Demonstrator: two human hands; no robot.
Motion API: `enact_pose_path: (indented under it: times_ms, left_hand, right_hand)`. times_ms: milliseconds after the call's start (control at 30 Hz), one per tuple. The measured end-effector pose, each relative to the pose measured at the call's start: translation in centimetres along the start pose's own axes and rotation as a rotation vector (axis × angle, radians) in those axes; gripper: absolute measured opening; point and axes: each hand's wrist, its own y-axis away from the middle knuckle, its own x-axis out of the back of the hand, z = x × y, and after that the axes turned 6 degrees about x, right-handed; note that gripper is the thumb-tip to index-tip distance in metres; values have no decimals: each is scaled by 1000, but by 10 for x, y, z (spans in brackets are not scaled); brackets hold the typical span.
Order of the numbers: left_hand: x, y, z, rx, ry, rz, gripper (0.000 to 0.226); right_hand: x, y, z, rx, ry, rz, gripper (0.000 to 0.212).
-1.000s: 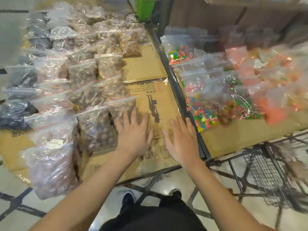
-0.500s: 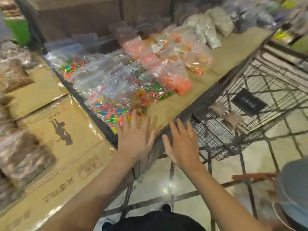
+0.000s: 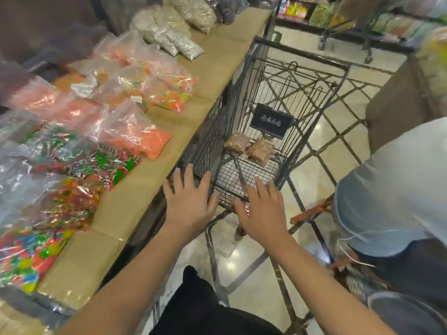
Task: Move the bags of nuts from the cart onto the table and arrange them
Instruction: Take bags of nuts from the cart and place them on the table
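Observation:
A dark wire shopping cart (image 3: 297, 76) stands to the right of the cardboard-covered table (image 3: 154, 172). Two clear bags of brown nuts lie side by side in its basket, one on the left (image 3: 235, 143) and one on the right (image 3: 261, 149). My left hand (image 3: 189, 201) hovers with spread fingers over the cart's near corner beside the table edge. My right hand (image 3: 263, 211) hovers flat over the cart's near rim. Both hands hold nothing.
Bags of coloured sweets (image 3: 79, 146) and orange pieces (image 3: 142, 139) cover the table's left part; pale seed bags (image 3: 169, 32) lie further back. A person in a light shirt (image 3: 391, 189) bends close on the right. Shelves (image 3: 362, 18) stand beyond the cart.
My view has swung right from the nut bags on the table to the cart. Both hands stayed open and now hover over the cart's near end.

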Motion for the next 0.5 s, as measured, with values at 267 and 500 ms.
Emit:
enact_pose_path:
  times_ms: [267,500]
  left_hand:
    - [-31,-143,45,-125,-20,-71,63]
    - [-71,-298,83,-242,-61,-210,61]
  right_hand:
    - [-11,-105,65,-154,-32,-47,64]
    - [-32,-235,115,-276,-8,-164,61]
